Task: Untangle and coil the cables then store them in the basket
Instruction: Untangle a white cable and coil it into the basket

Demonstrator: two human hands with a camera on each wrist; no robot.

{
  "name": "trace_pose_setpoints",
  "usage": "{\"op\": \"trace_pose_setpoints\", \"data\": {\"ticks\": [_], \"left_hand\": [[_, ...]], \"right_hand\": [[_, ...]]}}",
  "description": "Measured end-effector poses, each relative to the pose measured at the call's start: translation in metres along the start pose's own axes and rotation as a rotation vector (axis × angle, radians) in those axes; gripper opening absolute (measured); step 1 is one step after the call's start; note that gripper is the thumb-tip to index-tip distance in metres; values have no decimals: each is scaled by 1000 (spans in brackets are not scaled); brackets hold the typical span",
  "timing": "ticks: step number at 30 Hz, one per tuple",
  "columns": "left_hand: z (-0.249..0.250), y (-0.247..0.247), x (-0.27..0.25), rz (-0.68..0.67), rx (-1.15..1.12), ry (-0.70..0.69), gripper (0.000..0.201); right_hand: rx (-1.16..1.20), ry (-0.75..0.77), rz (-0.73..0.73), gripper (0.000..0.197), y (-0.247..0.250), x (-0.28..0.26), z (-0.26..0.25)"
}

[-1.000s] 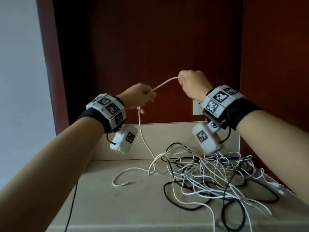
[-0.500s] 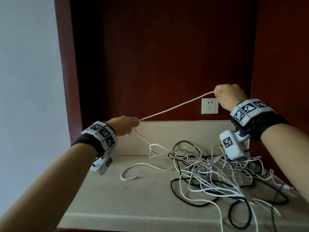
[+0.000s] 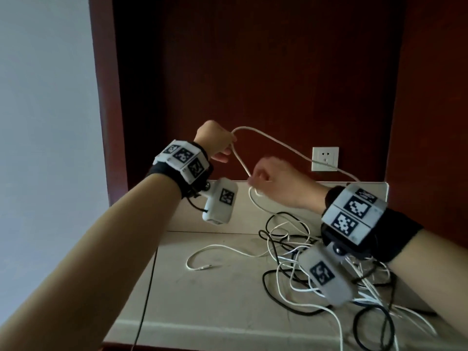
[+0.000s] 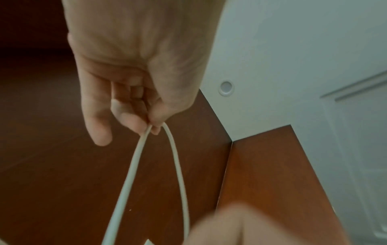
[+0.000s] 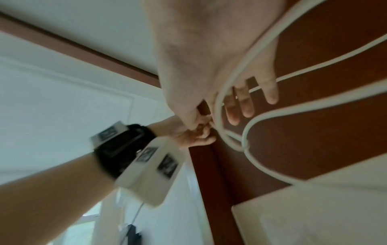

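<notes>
White cable (image 3: 276,144) raised above table (image 3: 202,295), looped between both hands. Left hand (image 3: 215,140) pinches top of loop (image 4: 159,149) between thumb and curled fingertips; two strands drop from that grip. Right hand (image 3: 276,182), lower and just right of left, grips one strand; other fingers loosely extended (image 5: 240,102). Cable trails over right wrist toward tangled pile of white and black cables (image 3: 329,274) on table, right side. Wall socket (image 3: 325,158) behind.
</notes>
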State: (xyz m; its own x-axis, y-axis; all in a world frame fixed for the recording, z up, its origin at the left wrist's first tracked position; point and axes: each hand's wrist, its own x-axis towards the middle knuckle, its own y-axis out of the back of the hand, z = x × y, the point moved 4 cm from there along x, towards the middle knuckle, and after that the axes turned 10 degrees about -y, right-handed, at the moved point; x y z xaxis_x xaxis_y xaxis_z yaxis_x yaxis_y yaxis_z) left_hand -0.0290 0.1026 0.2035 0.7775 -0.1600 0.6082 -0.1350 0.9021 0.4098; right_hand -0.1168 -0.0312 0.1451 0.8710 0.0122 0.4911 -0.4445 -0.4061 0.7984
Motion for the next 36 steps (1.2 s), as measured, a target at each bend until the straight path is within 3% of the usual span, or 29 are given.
{"op": "trace_pose_setpoints", "data": {"ticks": [2, 5, 9, 13, 15, 17, 20, 22, 25, 26, 28, 30, 32, 36], "left_hand": [[1, 9, 6, 54, -51, 52, 18], [-6, 29, 11, 129, -117, 118, 26], [-23, 56, 13, 232, -279, 180, 25], [-40, 75, 9, 317, -346, 209, 26], [-45, 71, 2, 224, -285, 242, 29], [-44, 57, -8, 11, -44, 278, 34], [-41, 32, -10, -174, 491, 176, 63], [-36, 8, -14, -292, 635, 98, 72], [-21, -7, -26, -236, 612, 46, 79], [-15, -11, -29, -219, 658, -43, 75], [-5, -20, -36, -312, 763, -198, 53], [-3, -24, -39, -423, 720, -232, 27], [-1, -20, -39, -415, 561, -279, 23], [-2, -6, -29, -264, 471, -318, 29]], "right_hand": [[-138, -18, -160, 22, -8, -11, 2], [-203, 12, -141, 24, 4, -13, 16], [45, -32, -46, 34, 27, 0, 35], [297, -108, -197, 32, 33, 6, 45], [277, -110, -176, 33, 30, 9, 43], [262, -105, -152, 32, 25, 14, 36], [228, -89, -111, 31, 21, 25, 22], [208, -70, -66, 30, 23, 31, 14], [147, -50, -10, 26, 28, 38, 8], [147, -52, -1, 26, 30, 39, 8], [179, -67, 11, 25, 33, 41, 10], [196, -76, 25, 20, 35, 40, 13], [225, -85, -32, 7, 32, 36, 18], [258, -94, -222, 11, 20, 26, 31]]}}
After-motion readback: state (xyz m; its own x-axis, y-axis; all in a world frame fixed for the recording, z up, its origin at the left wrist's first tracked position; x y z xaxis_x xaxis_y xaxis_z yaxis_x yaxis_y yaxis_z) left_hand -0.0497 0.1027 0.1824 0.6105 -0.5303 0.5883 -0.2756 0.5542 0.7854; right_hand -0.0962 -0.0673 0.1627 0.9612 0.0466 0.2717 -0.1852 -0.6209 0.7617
